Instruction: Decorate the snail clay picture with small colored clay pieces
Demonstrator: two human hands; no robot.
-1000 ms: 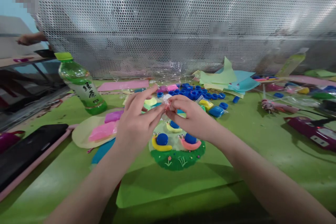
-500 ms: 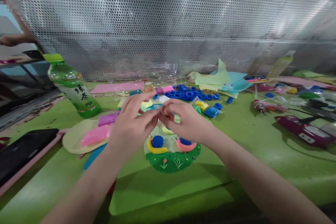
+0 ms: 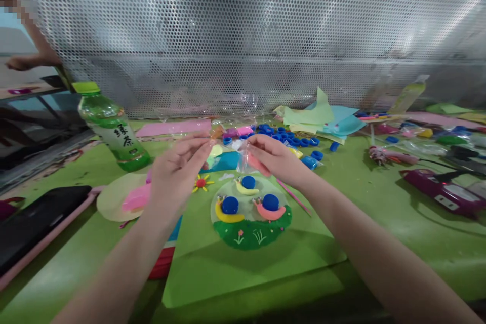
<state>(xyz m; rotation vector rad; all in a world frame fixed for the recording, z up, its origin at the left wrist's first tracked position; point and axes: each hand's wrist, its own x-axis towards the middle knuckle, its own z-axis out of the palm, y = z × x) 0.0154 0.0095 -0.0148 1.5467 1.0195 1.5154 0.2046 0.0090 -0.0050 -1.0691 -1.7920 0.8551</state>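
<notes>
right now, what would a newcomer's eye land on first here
The snail disc at centre on the green mat: three clay snails with blue shells above a grass edge. Just behind it the right hand pinches a clear bag with pink inside, and the left hand is open beside it. A green bottle stands at the left, and a perforated metal screen fills the back.

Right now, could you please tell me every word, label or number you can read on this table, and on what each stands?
"绿茶": black characters on the white label of the clear green plastic bottle with a lime-green cap.
Print on the purple plastic device: too blurred to read.
Print on the tall pale green packet by the perforated metal screen: too blurred to read.
</notes>
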